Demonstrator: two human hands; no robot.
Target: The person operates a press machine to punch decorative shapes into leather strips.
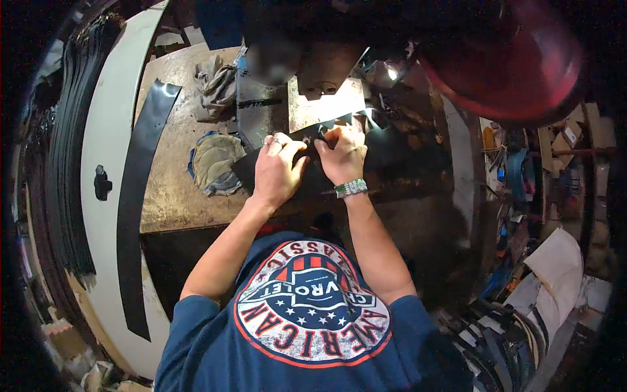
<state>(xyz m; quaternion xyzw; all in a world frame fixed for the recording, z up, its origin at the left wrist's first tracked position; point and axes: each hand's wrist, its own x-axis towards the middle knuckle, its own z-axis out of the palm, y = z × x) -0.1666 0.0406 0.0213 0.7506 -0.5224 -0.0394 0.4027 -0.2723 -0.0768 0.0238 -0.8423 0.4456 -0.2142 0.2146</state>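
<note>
With my left hand (pixel 279 171) and right hand (pixel 341 157) both pinched on the dark strip (pixel 245 167) near the upper centre of the frame, I'd best keep it flat and evenly taut, fingertips clear of the machine (pixel 326 65) above.

The left hand (pixel 277 171) and right hand (pixel 342 155) partly hide the dark strip (pixel 245 171); whether their fingertips grip it is unclear. The red rounded object (pixel 516 72) is blurred; the T-shirt (pixel 313 313) runs off the bottom edge.

Qtys: 2 hands (pixel 278 171) (pixel 342 155), 2 cloth bundles (pixel 215 86) (pixel 217 162) & 1 tee (pixel 312 307).
</note>
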